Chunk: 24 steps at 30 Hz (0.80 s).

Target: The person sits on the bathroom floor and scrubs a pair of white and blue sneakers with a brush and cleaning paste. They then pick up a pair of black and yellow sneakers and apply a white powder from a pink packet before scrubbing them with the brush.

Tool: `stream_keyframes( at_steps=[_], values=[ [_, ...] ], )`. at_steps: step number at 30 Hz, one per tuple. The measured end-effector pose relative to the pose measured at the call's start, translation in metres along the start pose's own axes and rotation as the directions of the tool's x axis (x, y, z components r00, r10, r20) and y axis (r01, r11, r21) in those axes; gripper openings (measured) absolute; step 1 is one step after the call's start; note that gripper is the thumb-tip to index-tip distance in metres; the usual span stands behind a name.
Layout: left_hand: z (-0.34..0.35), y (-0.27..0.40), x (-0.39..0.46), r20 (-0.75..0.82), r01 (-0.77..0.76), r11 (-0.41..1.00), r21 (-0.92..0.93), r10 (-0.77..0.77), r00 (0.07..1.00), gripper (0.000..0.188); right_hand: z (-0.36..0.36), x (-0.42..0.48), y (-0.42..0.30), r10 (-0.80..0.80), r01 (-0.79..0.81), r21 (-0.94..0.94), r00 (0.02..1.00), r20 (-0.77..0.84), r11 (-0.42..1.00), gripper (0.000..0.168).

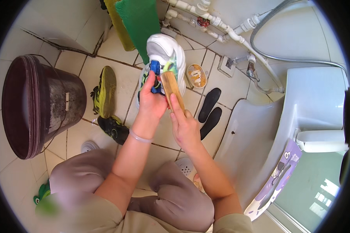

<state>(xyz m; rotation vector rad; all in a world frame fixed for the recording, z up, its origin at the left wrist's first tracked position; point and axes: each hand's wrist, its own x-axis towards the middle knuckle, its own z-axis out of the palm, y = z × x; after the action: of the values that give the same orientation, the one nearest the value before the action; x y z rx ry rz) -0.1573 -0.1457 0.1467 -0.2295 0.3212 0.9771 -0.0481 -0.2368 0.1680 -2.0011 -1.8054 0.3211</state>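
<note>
My left hand holds a white sneaker with green and blue details, its toe pointing away from me. The fingers are partly hidden under and inside the shoe. In my right hand is a brush with a flat wooden back. The index finger lies along the wood. The brush is against the inner side of the sneaker, and its bristles are hidden from view. Just right of the shoe, an oval soap dish with orange and white contents rests on the tiles. Two black insoles lie nearer to me.
A dark maroon bucket with a wire handle stands at left. Beside it lie two yellow-and-black shoes. White pipes with a red valve run along the wall. A white ceramic fixture fills the right side. A green sheet leans at the back.
</note>
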Motion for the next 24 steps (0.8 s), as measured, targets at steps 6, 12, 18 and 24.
stream_keyframes(
  at_steps=[6,12,18,24],
  values=[
    [-0.001,-0.039,-0.015,-0.052,-0.069,0.997,0.031,0.07,0.996,0.045,-0.008,0.058,0.017,0.149,-0.145,0.049,0.985,-0.085,0.988,0.053],
    [0.007,-0.025,-0.003,-0.061,-0.081,0.978,0.194,0.094,0.994,0.036,-0.011,0.022,-0.011,-0.053,0.055,0.098,0.998,-0.025,0.994,0.056],
    [-0.002,-0.028,-0.014,0.034,-0.139,0.416,0.899,0.251,0.967,0.021,-0.046,0.084,0.024,0.019,-0.015,0.019,0.982,-0.189,1.0,0.065],
    [-0.021,-0.011,-0.024,0.204,0.068,0.969,0.237,-0.118,0.972,0.096,-0.044,0.09,0.044,0.047,-0.031,0.66,0.999,-0.006,0.751,0.083]
  ],
)
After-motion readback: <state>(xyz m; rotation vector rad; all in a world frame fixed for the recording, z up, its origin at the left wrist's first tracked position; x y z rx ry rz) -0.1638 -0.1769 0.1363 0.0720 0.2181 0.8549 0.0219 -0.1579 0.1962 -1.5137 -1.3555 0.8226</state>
